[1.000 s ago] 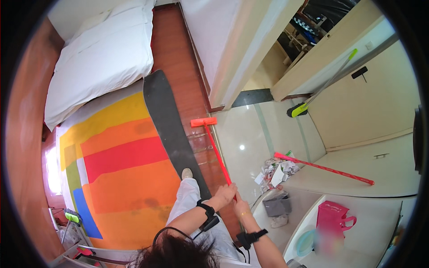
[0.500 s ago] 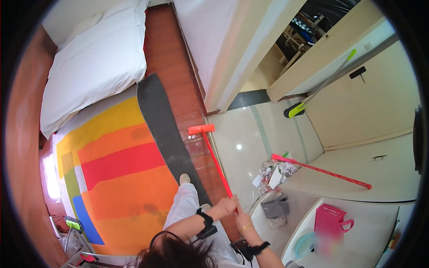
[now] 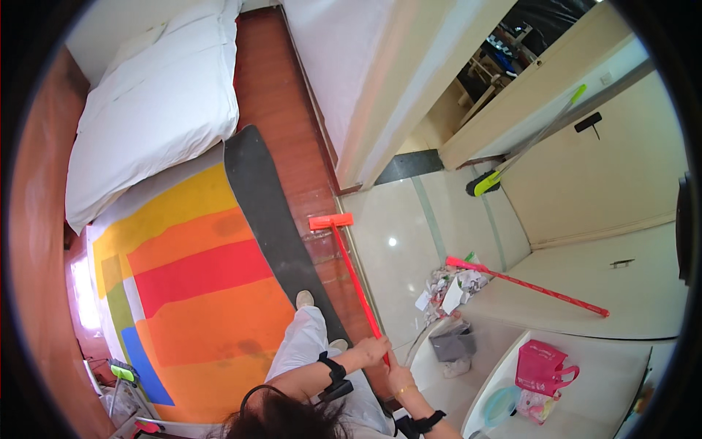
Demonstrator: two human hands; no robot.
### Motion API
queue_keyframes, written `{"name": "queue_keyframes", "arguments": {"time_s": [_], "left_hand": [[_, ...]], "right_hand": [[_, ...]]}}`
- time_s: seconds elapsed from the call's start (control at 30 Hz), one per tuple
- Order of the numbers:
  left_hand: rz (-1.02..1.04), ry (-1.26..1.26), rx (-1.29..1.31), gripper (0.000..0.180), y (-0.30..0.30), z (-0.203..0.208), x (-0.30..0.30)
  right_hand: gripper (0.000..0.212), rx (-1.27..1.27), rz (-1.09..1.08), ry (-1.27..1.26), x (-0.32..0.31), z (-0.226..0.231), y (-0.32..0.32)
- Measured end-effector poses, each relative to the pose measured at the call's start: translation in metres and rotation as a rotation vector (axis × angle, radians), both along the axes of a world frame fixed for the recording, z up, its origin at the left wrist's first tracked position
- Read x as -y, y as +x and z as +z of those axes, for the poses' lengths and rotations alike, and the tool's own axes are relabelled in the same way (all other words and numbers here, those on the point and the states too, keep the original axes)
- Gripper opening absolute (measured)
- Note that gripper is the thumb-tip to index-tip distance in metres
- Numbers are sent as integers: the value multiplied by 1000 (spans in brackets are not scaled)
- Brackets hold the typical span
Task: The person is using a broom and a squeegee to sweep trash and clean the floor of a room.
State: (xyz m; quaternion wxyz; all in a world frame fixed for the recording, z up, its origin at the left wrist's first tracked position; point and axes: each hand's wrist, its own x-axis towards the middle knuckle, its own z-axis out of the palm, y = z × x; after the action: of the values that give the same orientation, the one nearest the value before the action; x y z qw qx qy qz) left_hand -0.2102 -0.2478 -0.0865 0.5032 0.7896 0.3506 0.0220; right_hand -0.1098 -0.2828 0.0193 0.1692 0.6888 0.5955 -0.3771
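A long-handled orange-red floor squeegee (image 3: pixel 348 263) stretches away from me, its T-shaped head (image 3: pixel 330 221) on the reddish-brown floor beside the tile edge. My left hand (image 3: pixel 372 351) is closed round the handle. Just below it, my right hand (image 3: pixel 399 377) also grips the handle, near its end. My feet stand near the edge of a dark grey mat (image 3: pixel 267 197). To the right of the handle, a heap of paper scraps (image 3: pixel 448 291) lies on pale tiles, with the head of a red long-handled tool (image 3: pixel 545 288) against it.
A mattress with coloured blocks (image 3: pixel 205 271) fills the left, with white bedding (image 3: pixel 157 110) behind. A green-and-black broom (image 3: pixel 486 183) leans at the far right. White curved shelving (image 3: pixel 504 336) at lower right holds a pink bag (image 3: pixel 540 366) and a pale green basin (image 3: pixel 500 406).
Both hands and the squeegee have come slightly nearer to me, the head sliding a short way along the floor. My grip is unchanged.
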Motion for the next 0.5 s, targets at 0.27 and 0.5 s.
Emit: {"name": "queue_keyframes", "arguments": {"time_s": [0.27, 0.5], "left_hand": [[178, 189, -52, 32, -14, -15, -37], [-35, -58, 101, 26, 7, 14, 6]], "right_hand": [[49, -50, 6, 93, -35, -17, -14], [52, 35, -3, -98, 7, 25, 5]]}}
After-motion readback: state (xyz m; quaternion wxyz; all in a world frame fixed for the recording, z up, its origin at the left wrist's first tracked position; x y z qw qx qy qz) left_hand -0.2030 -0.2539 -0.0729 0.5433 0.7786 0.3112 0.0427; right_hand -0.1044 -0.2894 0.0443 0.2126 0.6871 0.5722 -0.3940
